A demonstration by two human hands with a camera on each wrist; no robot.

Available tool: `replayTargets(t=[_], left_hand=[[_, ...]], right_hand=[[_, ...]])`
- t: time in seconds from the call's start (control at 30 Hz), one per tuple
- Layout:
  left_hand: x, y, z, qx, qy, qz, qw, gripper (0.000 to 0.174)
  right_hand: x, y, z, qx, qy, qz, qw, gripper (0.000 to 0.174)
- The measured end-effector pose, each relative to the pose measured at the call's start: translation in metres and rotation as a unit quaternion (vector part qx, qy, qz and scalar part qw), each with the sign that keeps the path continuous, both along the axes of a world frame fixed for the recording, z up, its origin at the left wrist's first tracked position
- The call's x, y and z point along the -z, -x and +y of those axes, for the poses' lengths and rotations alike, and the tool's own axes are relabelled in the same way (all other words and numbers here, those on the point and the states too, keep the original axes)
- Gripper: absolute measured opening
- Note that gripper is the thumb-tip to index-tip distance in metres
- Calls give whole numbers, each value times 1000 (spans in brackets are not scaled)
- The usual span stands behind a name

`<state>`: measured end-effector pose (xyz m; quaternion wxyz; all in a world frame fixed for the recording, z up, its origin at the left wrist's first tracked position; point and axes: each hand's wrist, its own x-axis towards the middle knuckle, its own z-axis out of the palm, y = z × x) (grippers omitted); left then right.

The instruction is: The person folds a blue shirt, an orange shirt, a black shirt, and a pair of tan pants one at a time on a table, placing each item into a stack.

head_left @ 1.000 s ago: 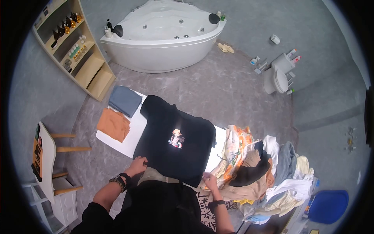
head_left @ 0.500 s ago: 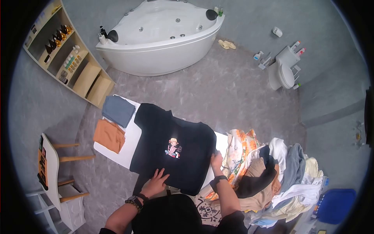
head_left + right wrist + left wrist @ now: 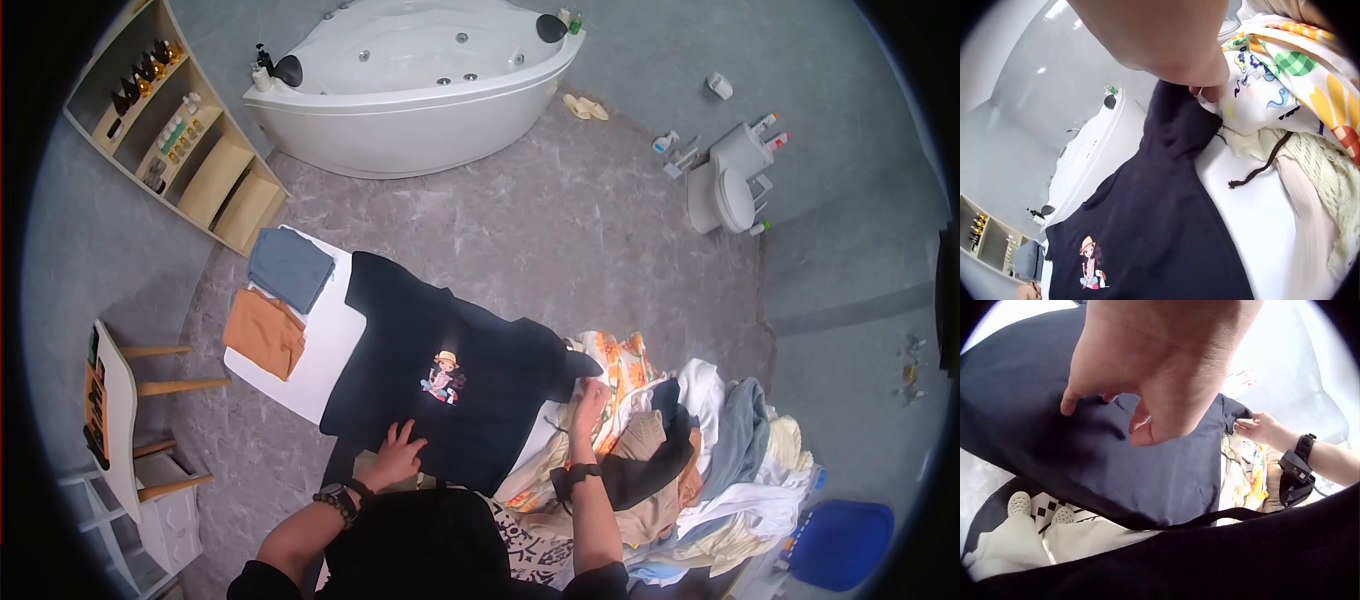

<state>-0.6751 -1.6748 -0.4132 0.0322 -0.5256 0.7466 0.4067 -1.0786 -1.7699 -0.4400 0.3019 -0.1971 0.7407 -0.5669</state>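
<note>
A black T-shirt (image 3: pixel 490 345) lies spread over the white table, its printed girl in a straw hat (image 3: pixel 442 378) facing up. My right hand (image 3: pixel 592 403) pinches the end of the sleeve on the right, which stretches out beside the floral cloth (image 3: pixel 1266 87). In the left wrist view, the fingers of that right hand (image 3: pixel 1264 428) close on the sleeve edge. My left hand (image 3: pixel 398 460) is over the shirt near my body, fingers spread and slightly bent. Seen from its own wrist, the left hand (image 3: pixel 1154 375) has nothing between its fingers.
Folded grey-blue (image 3: pixel 290 268) and orange (image 3: pixel 264 333) garments sit on the table's left end (image 3: pixel 325 350). A heap of loose clothes (image 3: pixel 700 470) is piled at the right. Beyond stand a bathtub (image 3: pixel 400 135), a toilet (image 3: pixel 705 200) and a wooden shelf (image 3: pixel 215 185).
My right hand has gone from the near right edge up to the sleeve and drawn it out rightward. My left hand has shifted from the shirt's near left corner toward its middle.
</note>
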Motion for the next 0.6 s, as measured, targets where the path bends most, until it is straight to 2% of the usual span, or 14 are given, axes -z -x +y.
replayTargets(t=[0.07,0.1,0.13,0.2,0.23,0.27,0.3,0.33,0.37,0.4,0.47,0.53,0.57,0.6], left_hand=[[0,-1,-2,1,2,-3,1000,47],[0,-2,-3,1,6,-4,1000,46],[1,-4,-4,6,5,-6,1000,46],[1,-7,-5,-21,10,32,999,44],[1,-8,-6,-13,10,32,999,44],[-1,-10,-5,-51,4,54,997,44],[-2,-11,-6,-91,-3,77,993,44],[-3,-13,-8,-85,-3,79,993,44],[-5,-17,-12,-130,-2,98,987,44],[-8,-22,-16,-175,-1,116,978,45],[-9,-36,-29,-196,67,113,972,46],[-6,-54,-48,-240,102,132,956,47],[0,-67,-60,-225,154,149,950,46],[2,-78,-72,-252,129,163,945,46]], right_hand=[[10,-2,-5,-72,-51,54,995,24],[18,-10,-5,-83,-25,123,989,33],[12,-16,-5,-84,-84,133,984,43],[30,-17,-4,-117,-163,187,962,51],[29,-22,-6,-118,-184,244,945,57],[29,-26,-8,-125,-226,312,915,59],[28,-28,-10,-143,-285,325,890,61],[22,-32,-13,-162,-344,337,861,63],[22,-36,-14,-151,-336,334,868,54],[20,-36,-16,-184,-324,265,890,43],[21,-42,-15,-188,-280,325,883,33],[33,-42,-10,-157,-175,308,922,35],[46,-39,-6,-115,-131,268,947,37],[44,-32,-6,-132,-142,200,960,39]])
